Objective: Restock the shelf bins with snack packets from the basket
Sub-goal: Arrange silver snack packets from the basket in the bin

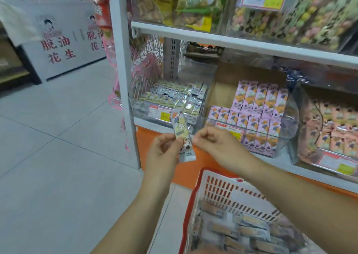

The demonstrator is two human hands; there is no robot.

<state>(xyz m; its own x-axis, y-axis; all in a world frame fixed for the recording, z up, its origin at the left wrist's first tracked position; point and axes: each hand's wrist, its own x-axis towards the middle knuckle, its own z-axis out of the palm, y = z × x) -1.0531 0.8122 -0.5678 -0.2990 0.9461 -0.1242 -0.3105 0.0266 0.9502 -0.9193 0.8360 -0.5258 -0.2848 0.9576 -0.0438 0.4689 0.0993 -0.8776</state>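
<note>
One snack packet [181,131] — near-upright, top leftward

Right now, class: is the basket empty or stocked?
Stocked: snack packets cover the bottom of the red basket, well below its rim.

I see a white lower shelf [302,173] carrying three clear bins side by side. The left bin [143,108] holds silver-and-yellow packets [174,93], the middle bin [288,122] has upright rows of pink-and-orange packets [259,102], and the right bin [298,102] holds peach packets [337,130]. The upper shelf [232,41] bears more clear bins of mixed snacks. On the grey tiled floor [58,137] to the left stands a white sign board [58,37] with red characters.
</note>
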